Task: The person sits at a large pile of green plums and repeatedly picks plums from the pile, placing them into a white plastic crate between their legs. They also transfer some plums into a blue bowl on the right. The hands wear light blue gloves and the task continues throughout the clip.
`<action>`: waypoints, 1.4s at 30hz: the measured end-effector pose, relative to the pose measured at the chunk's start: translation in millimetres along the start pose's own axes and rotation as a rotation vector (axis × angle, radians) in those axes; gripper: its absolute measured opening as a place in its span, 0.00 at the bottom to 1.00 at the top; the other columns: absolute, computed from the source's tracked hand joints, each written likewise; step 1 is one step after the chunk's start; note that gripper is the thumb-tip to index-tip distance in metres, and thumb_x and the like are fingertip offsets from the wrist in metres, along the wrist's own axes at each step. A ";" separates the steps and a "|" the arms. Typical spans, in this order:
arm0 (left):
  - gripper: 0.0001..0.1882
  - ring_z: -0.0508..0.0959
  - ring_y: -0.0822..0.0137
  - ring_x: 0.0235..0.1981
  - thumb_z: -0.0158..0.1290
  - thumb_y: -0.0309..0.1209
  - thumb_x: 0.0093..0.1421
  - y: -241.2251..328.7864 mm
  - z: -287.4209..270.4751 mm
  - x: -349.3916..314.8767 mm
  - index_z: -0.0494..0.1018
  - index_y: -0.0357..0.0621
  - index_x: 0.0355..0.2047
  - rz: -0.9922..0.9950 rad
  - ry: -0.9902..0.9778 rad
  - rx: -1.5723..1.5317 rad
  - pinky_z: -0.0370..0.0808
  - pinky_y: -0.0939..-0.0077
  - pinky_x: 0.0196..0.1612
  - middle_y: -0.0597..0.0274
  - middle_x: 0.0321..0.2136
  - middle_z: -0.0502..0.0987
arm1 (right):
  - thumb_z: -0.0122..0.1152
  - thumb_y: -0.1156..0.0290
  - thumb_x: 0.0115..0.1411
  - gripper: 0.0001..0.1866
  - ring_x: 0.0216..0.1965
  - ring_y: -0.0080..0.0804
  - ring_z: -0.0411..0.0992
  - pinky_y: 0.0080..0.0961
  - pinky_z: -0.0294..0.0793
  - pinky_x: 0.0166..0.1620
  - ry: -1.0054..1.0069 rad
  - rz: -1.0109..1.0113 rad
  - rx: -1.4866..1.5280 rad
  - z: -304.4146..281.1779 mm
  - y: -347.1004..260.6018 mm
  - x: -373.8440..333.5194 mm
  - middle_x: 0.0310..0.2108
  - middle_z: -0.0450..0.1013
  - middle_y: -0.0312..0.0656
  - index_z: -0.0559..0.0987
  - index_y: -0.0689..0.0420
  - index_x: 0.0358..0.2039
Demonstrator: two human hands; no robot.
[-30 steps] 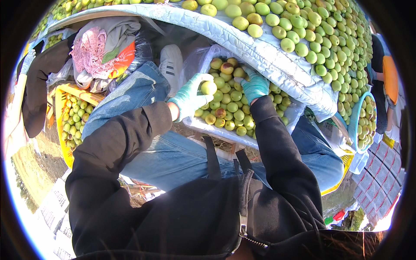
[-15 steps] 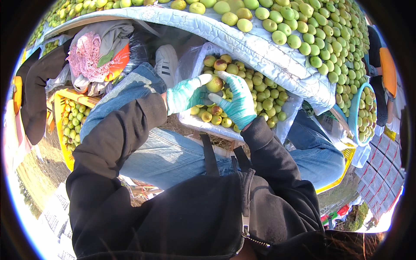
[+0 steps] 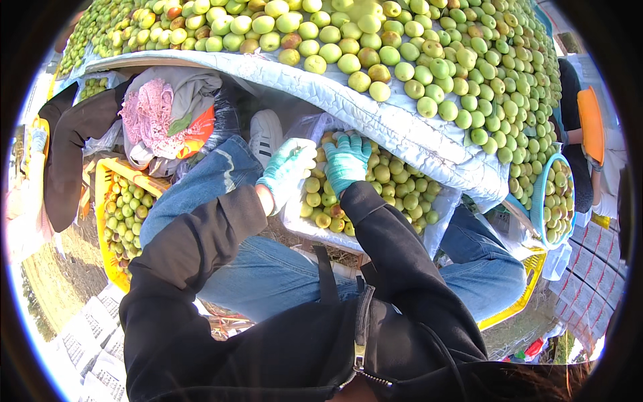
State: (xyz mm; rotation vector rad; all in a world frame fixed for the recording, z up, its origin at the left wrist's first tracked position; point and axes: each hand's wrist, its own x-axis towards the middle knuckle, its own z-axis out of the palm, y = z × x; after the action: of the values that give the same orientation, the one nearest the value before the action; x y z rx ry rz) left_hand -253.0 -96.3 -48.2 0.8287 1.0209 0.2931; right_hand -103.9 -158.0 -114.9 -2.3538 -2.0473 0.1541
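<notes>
A lined crate (image 3: 439, 231) between my knees holds many round green jujubes (image 3: 402, 184), some with reddish-brown patches. My right hand (image 3: 348, 163), in a teal knit glove, reaches palm down over the crate's far left part. Its fingers bend down at the fruit, and the palm hides whatever is beneath. Just left of it, above the crate's left edge, is my left hand (image 3: 289, 167) in a matching glove. Its fingers are loosely bent and apart, with no fruit visible in them.
Beyond the crate, a quilted pale-blue sheet (image 3: 408, 127) edges a table heaped with jujubes (image 3: 462, 60). At left stand a yellow crate of fruit (image 3: 124, 214) and a bundle of clothes (image 3: 164, 117). A blue basket (image 3: 559, 201) of fruit stands at right, near another person's orange sleeve (image 3: 591, 127).
The jujube that was between both hands is no longer visible. My right hand has turned palm down and moved over the crate's fruit; my left hand has drawn away from it, slightly nearer me.
</notes>
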 end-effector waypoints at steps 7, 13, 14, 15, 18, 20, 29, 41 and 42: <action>0.11 0.77 0.59 0.43 0.49 0.27 0.63 106.0 13.1 37.6 0.72 0.40 0.46 0.957 0.231 0.660 0.72 0.69 0.49 0.54 0.41 0.76 | 0.64 0.58 0.51 0.25 0.53 0.46 0.63 0.45 0.61 0.54 0.149 -0.175 0.443 -63.5 27.6 -38.9 0.50 0.67 0.41 0.73 0.50 0.49; 0.22 0.72 0.52 0.46 0.57 0.42 0.54 182.6 68.8 133.1 0.72 0.51 0.48 0.706 0.416 1.596 0.70 0.58 0.50 0.56 0.39 0.78 | 0.66 0.66 0.48 0.24 0.44 0.41 0.70 0.39 0.67 0.49 0.147 -0.420 0.473 -143.5 86.0 -78.1 0.41 0.73 0.39 0.74 0.55 0.47; 0.24 0.73 0.50 0.47 0.60 0.43 0.52 190.1 82.8 145.2 0.71 0.48 0.47 0.559 0.347 1.677 0.70 0.56 0.50 0.54 0.41 0.78 | 0.66 0.66 0.47 0.24 0.43 0.41 0.70 0.38 0.68 0.48 0.130 -0.433 0.476 -153.2 95.9 -80.3 0.40 0.73 0.39 0.75 0.55 0.46; 0.25 0.73 0.50 0.48 0.60 0.43 0.52 193.8 91.7 152.2 0.69 0.46 0.47 0.523 0.366 1.670 0.70 0.55 0.51 0.53 0.41 0.77 | 0.66 0.66 0.47 0.23 0.40 0.40 0.71 0.37 0.69 0.45 0.158 -0.484 0.470 -160.0 105.1 -78.5 0.39 0.73 0.38 0.75 0.55 0.45; 0.29 0.73 0.48 0.50 0.61 0.42 0.51 197.5 104.4 160.2 0.65 0.43 0.49 0.419 0.305 1.690 0.71 0.56 0.52 0.50 0.42 0.77 | 0.65 0.66 0.48 0.19 0.36 0.38 0.71 0.34 0.70 0.41 0.113 -0.544 0.462 -174.5 130.4 -70.9 0.37 0.74 0.37 0.76 0.53 0.43; 0.25 0.74 0.49 0.48 0.59 0.39 0.53 201.5 97.1 159.4 0.66 0.45 0.49 0.447 0.232 1.667 0.72 0.59 0.51 0.49 0.45 0.74 | 0.66 0.66 0.48 0.18 0.36 0.37 0.71 0.34 0.70 0.40 0.142 -0.558 0.481 -177.4 142.9 -60.7 0.36 0.74 0.36 0.77 0.53 0.41; 0.13 0.76 0.55 0.38 0.49 0.34 0.61 303.8 68.0 195.3 0.74 0.46 0.45 0.835 0.673 1.292 0.74 0.64 0.41 0.49 0.39 0.75 | 0.64 0.69 0.48 0.15 0.33 0.34 0.71 0.32 0.68 0.36 0.282 -0.509 0.562 -189.7 178.1 -37.4 0.34 0.74 0.34 0.78 0.52 0.38; 0.19 0.76 0.51 0.43 0.46 0.41 0.63 289.1 108.2 189.6 0.70 0.51 0.52 0.794 0.628 1.393 0.73 0.62 0.46 0.49 0.37 0.75 | 0.65 0.68 0.47 0.15 0.34 0.35 0.72 0.33 0.70 0.38 0.289 -0.586 0.490 -194.7 195.3 -12.4 0.35 0.75 0.36 0.78 0.52 0.38; 0.19 0.77 0.51 0.42 0.45 0.43 0.64 296.7 99.8 186.0 0.71 0.50 0.51 0.691 0.880 1.471 0.73 0.62 0.46 0.49 0.38 0.76 | 0.65 0.68 0.47 0.15 0.34 0.36 0.72 0.33 0.70 0.38 0.266 -0.572 0.496 -194.7 198.3 -9.8 0.35 0.75 0.36 0.78 0.52 0.39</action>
State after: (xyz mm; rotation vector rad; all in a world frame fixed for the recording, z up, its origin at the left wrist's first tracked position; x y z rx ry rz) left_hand -28.1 162.0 75.5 2.5560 1.7315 0.5016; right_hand 107.3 -185.6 63.9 -1.3756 -2.1361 0.2763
